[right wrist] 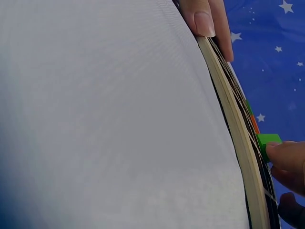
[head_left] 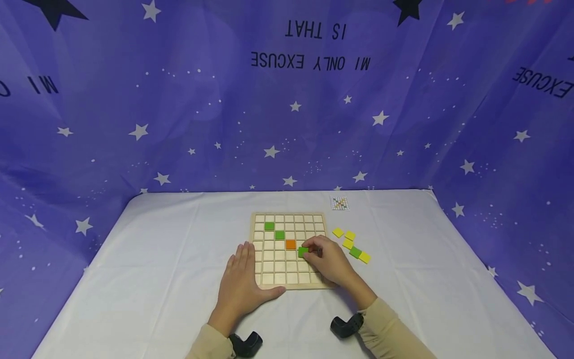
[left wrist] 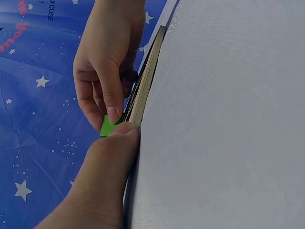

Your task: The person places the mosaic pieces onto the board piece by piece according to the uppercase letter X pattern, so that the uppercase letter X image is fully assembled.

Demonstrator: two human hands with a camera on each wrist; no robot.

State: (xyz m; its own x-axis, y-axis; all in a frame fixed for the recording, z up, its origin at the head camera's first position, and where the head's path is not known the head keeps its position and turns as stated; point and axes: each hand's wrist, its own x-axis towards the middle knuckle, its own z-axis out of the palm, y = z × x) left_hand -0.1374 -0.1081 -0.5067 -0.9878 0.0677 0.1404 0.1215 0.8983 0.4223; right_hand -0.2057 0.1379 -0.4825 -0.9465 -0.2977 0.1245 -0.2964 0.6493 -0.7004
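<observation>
One green tile (head_left: 302, 253) is pinched at the fingertips of the right hand (head_left: 331, 263), over the board (head_left: 273, 269), nearer and to the right of the orange tile (head_left: 290, 244); whether the board is touched by it cannot be told. The board's left and near edges are touched by the left hand (head_left: 242, 284), fingers straight, thumb spread away. Two seated green tiles (head_left: 280, 235) are lined up diagonally beyond the orange one. Four yellow tiles (head_left: 348, 244) and a loose green one (head_left: 355, 252) are scattered right of the board; farther off, a card (head_left: 340, 203) is laid.
</observation>
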